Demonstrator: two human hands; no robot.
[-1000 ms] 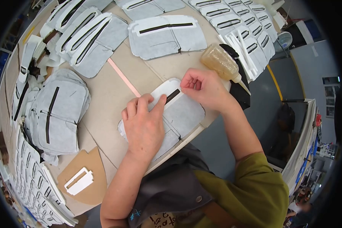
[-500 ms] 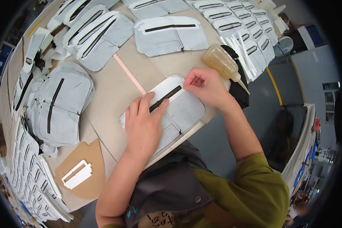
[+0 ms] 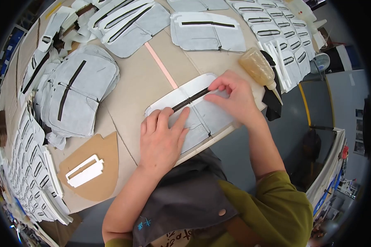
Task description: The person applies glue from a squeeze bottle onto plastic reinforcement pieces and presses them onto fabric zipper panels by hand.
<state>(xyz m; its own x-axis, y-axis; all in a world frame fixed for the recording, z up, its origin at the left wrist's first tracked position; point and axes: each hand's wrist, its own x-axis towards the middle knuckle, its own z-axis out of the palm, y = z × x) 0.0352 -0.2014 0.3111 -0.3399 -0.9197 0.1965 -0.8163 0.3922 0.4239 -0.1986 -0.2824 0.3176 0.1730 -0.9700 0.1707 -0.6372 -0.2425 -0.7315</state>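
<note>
A grey fabric panel (image 3: 212, 115) with a white backing strip lies at the table's front edge, and a black strip (image 3: 189, 100) runs along its slot. My left hand (image 3: 160, 138) rests on the panel's left part, fingers spread, fingertips at the black strip's left end. At the strip's right end is my right hand (image 3: 237, 99); its fingers are bent, with thumb and forefinger a little apart over the white backing. Its other fingertips are partly hidden. Beyond that hand lies a clear squeeze bottle (image 3: 256, 66) of amber liquid with a nozzle.
A stack of grey panels (image 3: 76, 107) stands left. More panels (image 3: 208, 35) lie at the back, and rows of small slotted pieces (image 3: 272, 24) at back right. A brown card template (image 3: 105, 160) holds a white frame (image 3: 86, 173). A pink strip (image 3: 160, 66) marks the table.
The view has shifted, so the table appears further right and higher. My right hand's thumb and forefinger have parted from a closed pinch and come onto the black strip's end. My left hand stays on the panel.
</note>
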